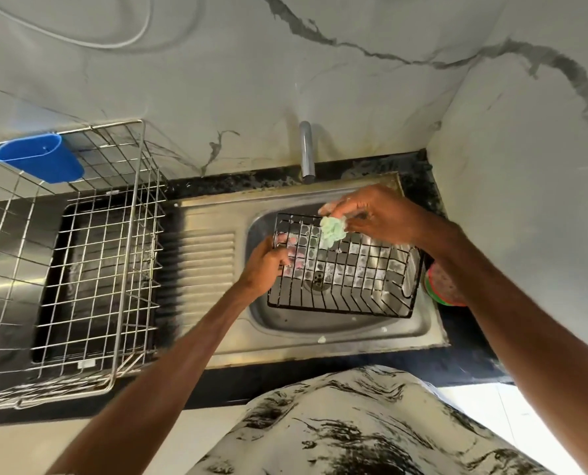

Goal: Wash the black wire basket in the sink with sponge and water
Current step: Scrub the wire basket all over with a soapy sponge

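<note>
Over the bowl of the steel sink (320,351), right of its ribbed draining board: black wire basket (347,269); fills most of the bowl and covers the drain (318,277), seen through the grid; cannot tell whether resting on the steel or held clear of it. Rectangular, thin dark wires, square cells across the broad face, closer upright wires along the near side and the right end; shines wet; carries white soap film in many cells, thickest left of middle and toward the right end. Long axis left to right, with the right end a little nearer than the left; broad grid face turned up toward the camera; cannot tell for sure whether that face is the floor or the open mouth.

Left hand (265,265) at the left short end; grips the wire there, fingers curled through the grid. Right hand (378,214) above the far long edge; pinches a crumpled pale green sponge (332,231) between thumb and fingertips, foam on the fingers; sponge touching the wires just left of the basket's middle.

Behind the sink, grey tap (306,149) on the marbled wall; no water visible. Far left on the dark counter (464,341), steel dish rack (80,269) with a blue cup (42,159) hooked on its far left corner. Just right of the sink, a red and green thing (443,286), half hidden by the right forearm.
</note>
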The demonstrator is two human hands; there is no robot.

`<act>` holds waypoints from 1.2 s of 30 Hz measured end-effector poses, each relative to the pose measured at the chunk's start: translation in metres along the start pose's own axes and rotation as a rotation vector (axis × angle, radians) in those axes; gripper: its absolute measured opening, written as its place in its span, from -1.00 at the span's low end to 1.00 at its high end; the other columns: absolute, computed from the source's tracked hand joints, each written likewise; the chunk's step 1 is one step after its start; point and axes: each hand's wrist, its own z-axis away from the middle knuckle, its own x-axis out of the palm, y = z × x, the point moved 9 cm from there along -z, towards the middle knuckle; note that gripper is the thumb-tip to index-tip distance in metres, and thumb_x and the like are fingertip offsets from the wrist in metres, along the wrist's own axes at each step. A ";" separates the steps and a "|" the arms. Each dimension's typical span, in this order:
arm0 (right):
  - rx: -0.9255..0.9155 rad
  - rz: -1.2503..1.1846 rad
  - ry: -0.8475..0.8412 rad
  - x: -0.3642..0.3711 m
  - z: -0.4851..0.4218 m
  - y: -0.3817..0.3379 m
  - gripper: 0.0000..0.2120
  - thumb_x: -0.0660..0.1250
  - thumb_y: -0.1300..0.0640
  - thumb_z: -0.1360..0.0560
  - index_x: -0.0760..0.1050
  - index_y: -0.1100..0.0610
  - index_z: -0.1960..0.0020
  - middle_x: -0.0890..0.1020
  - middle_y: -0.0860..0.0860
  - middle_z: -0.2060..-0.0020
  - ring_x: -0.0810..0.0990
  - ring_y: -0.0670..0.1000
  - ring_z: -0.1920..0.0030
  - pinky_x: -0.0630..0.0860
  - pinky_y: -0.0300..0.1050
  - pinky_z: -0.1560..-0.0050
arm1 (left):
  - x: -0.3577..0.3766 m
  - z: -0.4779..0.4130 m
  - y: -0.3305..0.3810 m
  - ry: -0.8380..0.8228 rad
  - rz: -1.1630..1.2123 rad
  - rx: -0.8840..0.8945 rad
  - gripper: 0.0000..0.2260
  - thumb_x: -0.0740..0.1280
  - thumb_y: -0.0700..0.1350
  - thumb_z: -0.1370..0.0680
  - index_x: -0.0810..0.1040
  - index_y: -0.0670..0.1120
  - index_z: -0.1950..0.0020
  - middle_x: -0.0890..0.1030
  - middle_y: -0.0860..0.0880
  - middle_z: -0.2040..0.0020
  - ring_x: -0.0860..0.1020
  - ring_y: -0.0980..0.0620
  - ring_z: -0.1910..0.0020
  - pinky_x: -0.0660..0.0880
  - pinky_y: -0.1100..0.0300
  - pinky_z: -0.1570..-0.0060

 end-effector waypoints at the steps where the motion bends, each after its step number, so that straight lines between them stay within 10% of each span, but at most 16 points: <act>1: -0.018 0.069 0.065 -0.007 0.006 -0.004 -0.68 0.48 0.32 -0.46 0.63 0.17 -0.20 0.64 0.07 -0.25 0.68 -0.02 -0.17 0.66 0.04 -0.12 | -0.004 0.003 -0.001 0.025 -0.016 0.028 -0.83 0.23 -0.13 -0.48 0.52 -0.01 -0.03 0.65 -0.18 -0.19 0.63 -0.11 -0.08 0.51 0.09 0.04; 7: 0.048 0.044 0.334 0.030 0.053 -0.021 -0.71 0.33 0.30 -0.55 0.61 0.19 -0.25 0.63 0.05 -0.19 0.59 -0.26 0.02 0.52 -0.50 0.02 | -0.013 0.007 -0.009 0.120 0.092 0.126 -0.57 0.23 -0.19 -0.38 0.53 -0.26 -0.23 0.67 -0.23 -0.11 0.65 -0.08 -0.04 0.58 0.06 0.01; 12: 0.246 -0.006 0.216 0.111 0.034 0.021 -0.69 0.35 0.44 -0.52 0.64 0.20 -0.20 0.70 0.16 -0.06 0.63 -0.15 0.24 0.60 -0.35 0.24 | -0.001 0.015 0.006 0.200 0.135 0.226 -0.67 0.29 -0.17 -0.38 0.62 -0.18 -0.11 0.68 -0.18 -0.04 0.65 -0.05 0.00 0.61 -0.01 -0.01; 19: 0.075 0.181 0.073 0.148 0.000 -0.008 -0.57 0.26 0.50 -0.45 0.55 0.20 -0.24 0.46 0.10 -0.12 0.49 0.01 -0.05 0.56 -0.31 -0.01 | -0.019 0.018 0.039 0.347 0.115 0.400 -0.73 0.36 -0.07 -0.31 0.62 0.20 0.05 0.68 -0.13 0.02 0.63 -0.10 0.00 0.58 -0.24 -0.09; 22: 0.052 0.241 0.089 0.153 -0.001 -0.020 -0.62 0.30 0.50 -0.46 0.60 0.18 -0.17 0.49 0.13 -0.15 0.55 0.13 -0.12 0.64 0.01 0.02 | -0.024 0.016 0.036 0.368 0.149 0.398 -0.73 0.36 -0.07 -0.27 0.62 0.18 0.06 0.66 -0.14 0.01 0.60 -0.09 0.01 0.54 -0.26 -0.11; 28: 0.049 0.099 0.055 0.137 0.026 -0.034 -0.66 0.41 0.47 -0.46 0.68 0.18 -0.16 0.66 0.06 -0.07 0.66 -0.01 0.00 0.63 -0.17 -0.04 | -0.026 0.023 0.032 0.386 0.190 0.415 -0.70 0.37 -0.07 -0.33 0.54 -0.10 -0.03 0.60 -0.07 0.08 0.54 -0.03 0.08 0.54 -0.17 0.04; 36: 0.109 0.033 0.335 0.111 0.002 -0.033 -0.76 0.43 0.52 -0.36 0.68 0.24 0.11 0.70 0.13 0.13 0.67 0.06 0.19 0.64 -0.05 0.14 | -0.004 0.027 0.047 0.297 0.204 0.447 -0.73 0.36 -0.17 -0.34 0.60 0.09 0.02 0.66 -0.04 0.08 0.60 -0.01 0.08 0.57 -0.02 0.06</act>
